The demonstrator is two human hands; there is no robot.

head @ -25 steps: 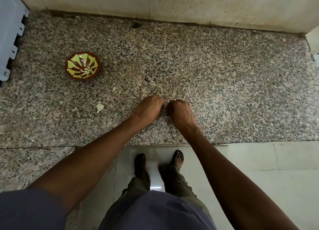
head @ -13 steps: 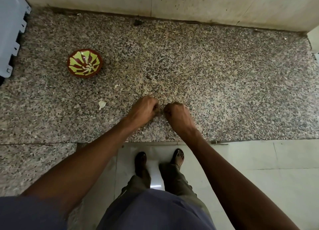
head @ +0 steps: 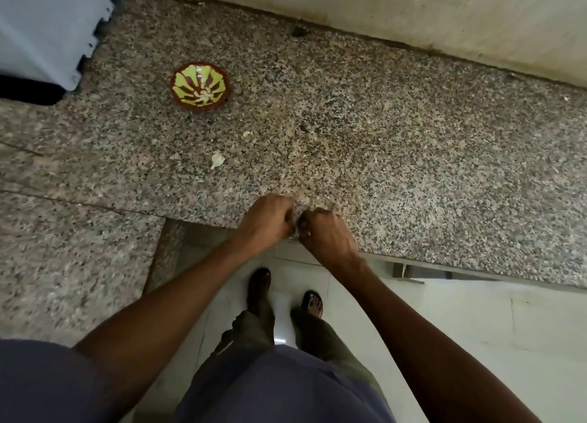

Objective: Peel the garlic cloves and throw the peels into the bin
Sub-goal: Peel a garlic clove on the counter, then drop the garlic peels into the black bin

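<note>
Far left, a pale blue-grey appliance or panel [head: 47, 25] sits on the speckled granite counter [head: 413, 155], notched edge facing in. Next along, a small painted bowl [head: 199, 85], brown rim with green petals, and what look like peeled garlic cloves lying pale at its centre. Just right of it and nearer the front, a loose garlic clove or scrap of peel [head: 217, 160] lies on the stone, with a smaller pale fragment [head: 247, 133] a little beyond it; which is clove and which is skin I can't say from here. Now to the action at the counter's front edge: the left hand [head: 266, 219] has its fingers curled in tight, knuckles up, and the right hand [head: 327, 232] meets it, fingers curled likewise, the two touching. Between them shows a sliver of something pale and papery, the garlic clove [head: 297, 220] being worked, mostly hidden, so the exact grip is beyond me. This reads as the peeling step, mid-clove. The next move, I'd judge, calls for stripping the skin free, dropping the bare clove in the bowl, and gathering the peels. No bin in sight; feet and pale floor tiles [head: 476, 327] below.
</note>
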